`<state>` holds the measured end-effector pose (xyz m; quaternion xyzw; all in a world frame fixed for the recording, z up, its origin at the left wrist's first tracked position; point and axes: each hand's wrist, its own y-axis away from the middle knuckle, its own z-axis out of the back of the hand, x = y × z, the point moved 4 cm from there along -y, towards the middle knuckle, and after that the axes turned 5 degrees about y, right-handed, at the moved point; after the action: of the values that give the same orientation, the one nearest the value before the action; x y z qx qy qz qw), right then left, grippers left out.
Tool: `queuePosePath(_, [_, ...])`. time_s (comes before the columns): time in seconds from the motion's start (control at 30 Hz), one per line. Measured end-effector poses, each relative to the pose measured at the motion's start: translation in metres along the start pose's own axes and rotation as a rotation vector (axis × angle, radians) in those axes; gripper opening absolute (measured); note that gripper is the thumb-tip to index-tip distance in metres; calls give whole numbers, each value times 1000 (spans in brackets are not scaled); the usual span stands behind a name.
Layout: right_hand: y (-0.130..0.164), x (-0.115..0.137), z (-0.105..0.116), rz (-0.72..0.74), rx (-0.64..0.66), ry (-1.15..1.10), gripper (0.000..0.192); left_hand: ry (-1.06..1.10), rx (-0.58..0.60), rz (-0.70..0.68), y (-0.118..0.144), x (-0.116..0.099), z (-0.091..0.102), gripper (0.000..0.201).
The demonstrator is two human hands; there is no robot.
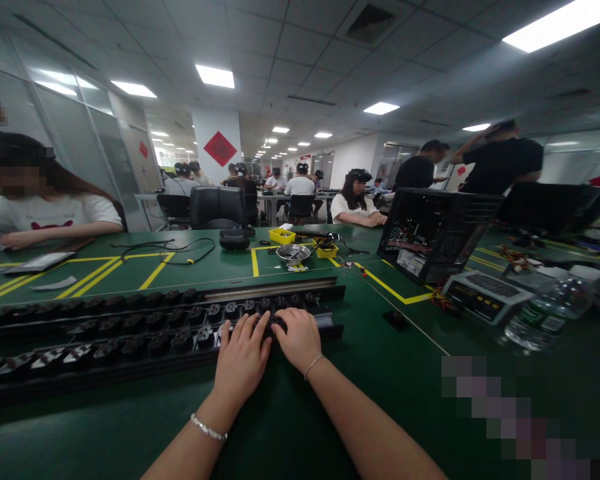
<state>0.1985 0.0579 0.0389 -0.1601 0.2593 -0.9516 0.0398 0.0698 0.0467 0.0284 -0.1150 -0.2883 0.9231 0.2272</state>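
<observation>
Long black rails run side by side across the green table, stretching off to the left. Rows of small black modules with silvery metal parts sit along them. My left hand lies over the right part of the nearer rail, fingers stretched out and slightly apart on the modules. Beside it, my right hand bends over the same rail near its right end. Its fingers are curled at a dark part, and what they grip is hidden. Behind both hands, a rear rail shows a bare metallic strip.
A metal bowl and yellow trays stand beyond the rails. To the right are an opened computer case, a power supply and a clear bottle. A black cable lies at left. People sit around.
</observation>
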Motion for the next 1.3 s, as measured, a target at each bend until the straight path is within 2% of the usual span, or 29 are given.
queuePosePath(0.27, [1,-5,-4,-38,-26,-6,30,13,2,18,-1,0,0,42])
queuePosePath(0.5, [-1,-6,-4,-113,-73,9,18,25,-12,21,-1,1,-1,41])
queuePosePath(1.03, [-2,-6,-4,-157,-45,5,17,25,4,30,-1,0,1,41])
queuePosePath(1.3, [-2,-6,-4,-175,13,39,17,29,4,26,-1,0,1,41])
